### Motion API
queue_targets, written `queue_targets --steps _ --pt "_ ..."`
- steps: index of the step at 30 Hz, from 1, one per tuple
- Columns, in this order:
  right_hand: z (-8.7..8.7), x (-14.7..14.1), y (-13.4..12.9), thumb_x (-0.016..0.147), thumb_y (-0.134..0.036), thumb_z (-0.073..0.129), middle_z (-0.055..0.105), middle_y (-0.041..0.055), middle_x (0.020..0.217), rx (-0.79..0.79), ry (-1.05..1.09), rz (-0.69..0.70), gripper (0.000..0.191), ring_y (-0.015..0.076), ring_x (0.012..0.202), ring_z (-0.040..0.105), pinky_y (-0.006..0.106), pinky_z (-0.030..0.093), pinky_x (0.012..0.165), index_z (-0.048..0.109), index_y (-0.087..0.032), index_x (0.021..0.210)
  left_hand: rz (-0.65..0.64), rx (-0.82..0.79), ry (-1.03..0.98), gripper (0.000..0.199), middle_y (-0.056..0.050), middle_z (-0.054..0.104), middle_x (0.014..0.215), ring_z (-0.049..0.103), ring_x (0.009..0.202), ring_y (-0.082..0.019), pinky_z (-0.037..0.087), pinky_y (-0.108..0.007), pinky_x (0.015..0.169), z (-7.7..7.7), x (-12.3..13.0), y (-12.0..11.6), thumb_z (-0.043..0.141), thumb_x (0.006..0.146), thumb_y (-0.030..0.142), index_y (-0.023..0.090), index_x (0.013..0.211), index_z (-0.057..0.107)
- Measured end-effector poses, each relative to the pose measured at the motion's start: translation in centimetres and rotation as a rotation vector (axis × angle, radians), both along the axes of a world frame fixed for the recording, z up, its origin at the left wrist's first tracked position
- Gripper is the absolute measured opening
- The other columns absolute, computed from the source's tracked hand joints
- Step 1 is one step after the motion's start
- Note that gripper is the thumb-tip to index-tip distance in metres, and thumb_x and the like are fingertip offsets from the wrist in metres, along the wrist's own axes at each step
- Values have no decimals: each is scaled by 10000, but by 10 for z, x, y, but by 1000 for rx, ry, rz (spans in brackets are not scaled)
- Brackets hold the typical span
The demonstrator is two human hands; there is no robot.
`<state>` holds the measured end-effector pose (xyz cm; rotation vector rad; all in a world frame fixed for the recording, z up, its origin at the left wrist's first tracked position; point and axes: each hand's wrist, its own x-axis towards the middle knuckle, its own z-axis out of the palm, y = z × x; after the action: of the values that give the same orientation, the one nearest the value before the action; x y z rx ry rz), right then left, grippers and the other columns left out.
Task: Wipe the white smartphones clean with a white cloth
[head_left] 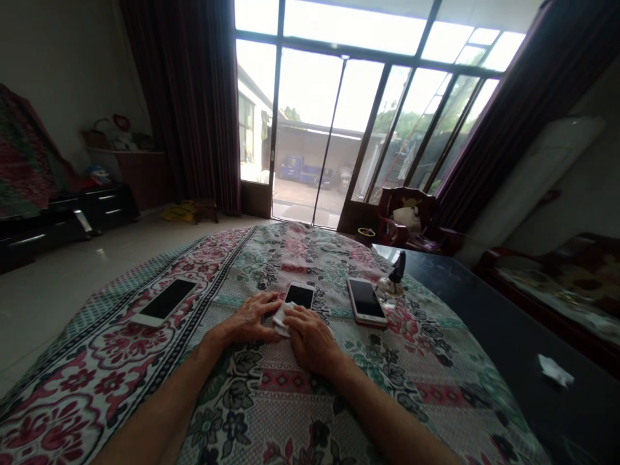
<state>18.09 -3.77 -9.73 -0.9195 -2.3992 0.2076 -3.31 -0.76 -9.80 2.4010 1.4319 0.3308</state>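
Observation:
A smartphone (300,294) with a dark screen and pale frame lies on a patterned cloth, its lower part hidden by my right hand and a white tissue. My right hand (312,337) presses the folded tissue (281,316) onto the phone, fingers bent over it. At the phone's left edge rests my left hand (252,318), fingers and thumb spread apart, near or touching the edge and the tissue. To the left lies a white-framed phone (167,302). On the right is another white-framed phone (367,301), with reddish material along its underside.
A clear bottle with a black spray top (397,270) stands beside the right phone. The flowered cloth (232,413) covers most of the table. A crumpled white tissue (555,371) lies on the dark surface (504,329) at right. Beyond are a wooden chair (411,216) and glass doors.

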Motion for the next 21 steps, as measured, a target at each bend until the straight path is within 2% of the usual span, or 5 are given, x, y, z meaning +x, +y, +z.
queue_targets --steps 6,9,12,21 --pt "1 -1 46 887 -104 442 612 53 1278 -25 -10 -124 324 201 1242 499 368 362 1066 655 -202 1110 -20 2 -33 802 -80 340 1530 260 1409 -333 203 -460 1154 4 0 -1 720 687 575 258 1385 485" --pt "3 -4 62 884 -106 447 631 41 1248 -37 -12 -142 319 194 1209 524 366 374 1048 672 -223 1077 -33 22 -48 831 -85 355 1521 270 1402 -330 210 -450 1154 3 0 0 717 688 571 246 1407 456" --pt "4 -6 73 880 -114 445 644 39 1226 -55 18 -149 320 188 1180 542 352 395 1029 683 -224 1063 -8 11 -39 857 -92 333 1532 253 1411 -328 202 -450 1157 1 1 0 703 704 574 226 1433 416" --pt "-3 -8 92 881 -123 429 632 51 1251 -87 64 -235 341 179 1190 540 350 375 1057 678 -220 1094 -12 56 -3 738 -73 369 1513 296 1391 -306 230 -424 1142 0 2 0 626 770 596 249 1402 464"
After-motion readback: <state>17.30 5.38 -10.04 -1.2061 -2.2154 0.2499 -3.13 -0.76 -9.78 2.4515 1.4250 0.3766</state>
